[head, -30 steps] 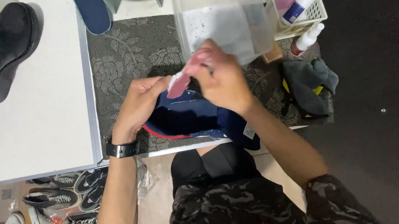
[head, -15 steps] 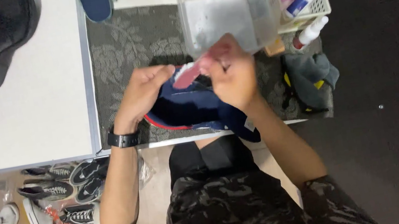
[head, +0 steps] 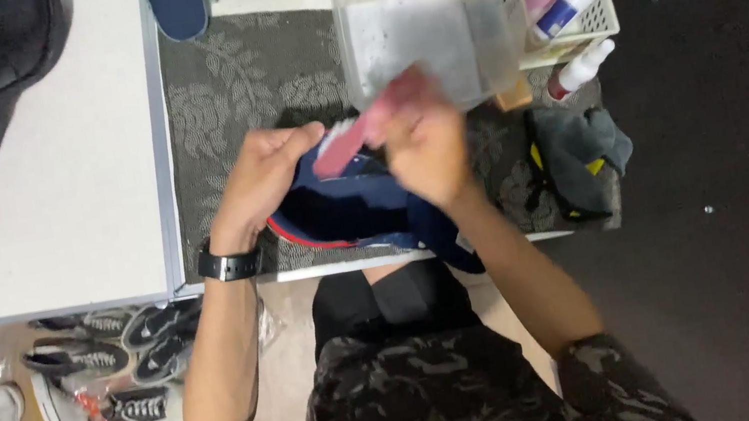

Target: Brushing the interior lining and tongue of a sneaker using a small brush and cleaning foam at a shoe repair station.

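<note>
Brush (head: 370, 125), pink, sits clenched in right hand (head: 425, 146)'s grip above the navy shoe (head: 344, 210) the left hand (head: 262, 173) clasps.

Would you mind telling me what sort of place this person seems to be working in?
Probably a shoe-cleaning workstation. The right hand holds a pink brush over a navy shoe steadied by the left hand; a clear plastic tub, spray bottles and sneakers on the floor surround it.
</note>
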